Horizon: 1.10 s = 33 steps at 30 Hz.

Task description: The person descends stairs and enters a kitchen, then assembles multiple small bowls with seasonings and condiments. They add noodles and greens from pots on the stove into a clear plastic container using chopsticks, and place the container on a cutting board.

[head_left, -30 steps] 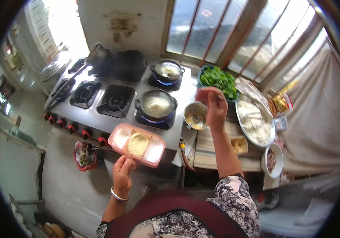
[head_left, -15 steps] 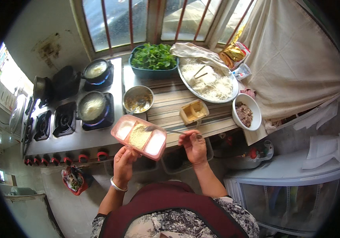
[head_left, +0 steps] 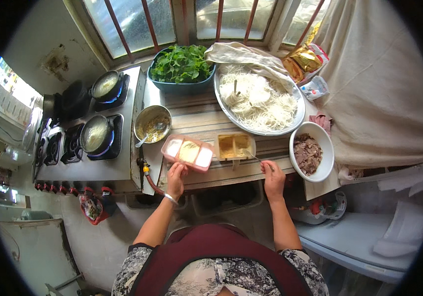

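My left hand (head_left: 176, 180) grips the near side of a pink three-compartment seasoning box (head_left: 171, 157), which holds white and pale yellow powders. The box appears to be at the counter's front edge; whether it rests there I cannot tell. Closed around a thin-handled spoon (head_left: 254, 157), my right hand (head_left: 272, 178) is right of a pale yellow two-section container (head_left: 220, 154) with brownish-yellow contents. The spoon's far end reaches that container's right section. Behind the pink box stands a steel bowl (head_left: 140, 116) with a brownish mixture and another spoon (head_left: 141, 142) leaning in it.
On the left, a gas stove (head_left: 117, 167) has two lit burners under pans (head_left: 96, 134). Behind are a blue basin (head_left: 177, 87) of leafy greens and a large basin (head_left: 256, 132) of white noodles. A white bowl (head_left: 327, 167) of meat sits right. A hose (head_left: 154, 186) hangs by the stove.
The pink box has moved away from me, beside the yellow container. My right hand has shifted right, and the spoon's end has gone from the pink box to the yellow container.
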### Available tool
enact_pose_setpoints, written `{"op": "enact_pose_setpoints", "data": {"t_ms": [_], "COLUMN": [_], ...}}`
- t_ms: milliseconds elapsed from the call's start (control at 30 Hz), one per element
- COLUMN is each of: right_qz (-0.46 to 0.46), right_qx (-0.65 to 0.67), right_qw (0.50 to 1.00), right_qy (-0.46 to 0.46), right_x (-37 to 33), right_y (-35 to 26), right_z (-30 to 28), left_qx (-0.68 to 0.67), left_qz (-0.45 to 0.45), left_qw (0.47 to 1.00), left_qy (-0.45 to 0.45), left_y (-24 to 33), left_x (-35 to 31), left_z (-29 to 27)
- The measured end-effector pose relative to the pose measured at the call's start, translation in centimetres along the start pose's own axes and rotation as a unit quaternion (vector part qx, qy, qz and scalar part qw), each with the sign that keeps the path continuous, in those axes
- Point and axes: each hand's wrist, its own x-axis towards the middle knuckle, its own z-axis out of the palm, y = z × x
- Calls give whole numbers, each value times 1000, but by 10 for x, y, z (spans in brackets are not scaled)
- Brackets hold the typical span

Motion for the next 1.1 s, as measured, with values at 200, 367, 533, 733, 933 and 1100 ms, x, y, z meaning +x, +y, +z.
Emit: {"op": "enact_pose_setpoints", "data": {"t_ms": [200, 367, 533, 733, 933, 1100], "right_qz": [58, 11, 95, -30, -55, 98], "right_qx": [42, 36, 153, -15, -38, 194], "right_qw": [997, 998, 979, 999, 989, 966], "right_qy": [28, 51, 91, -4, -135, -139], "right_x": [-19, -19, -10, 8, 9, -13], "right_y": [3, 3, 2, -6, -34, -77], "right_z": [-20, -26, -28, -32, -22, 22], "left_qx": [127, 426, 330, 284, 350, 392], "left_qz": [39, 232, -21, -13, 77, 164], "left_qw": [990, 869, 935, 955, 927, 902], "left_qy": [-46, 96, -125, -84, -112, -78], "left_y": [-16, -29, -90, -103, -35, 45], "left_x": [72, 64, -6, 2, -33, -64], "left_z": [29, 46, 100, 146, 105, 63]}}
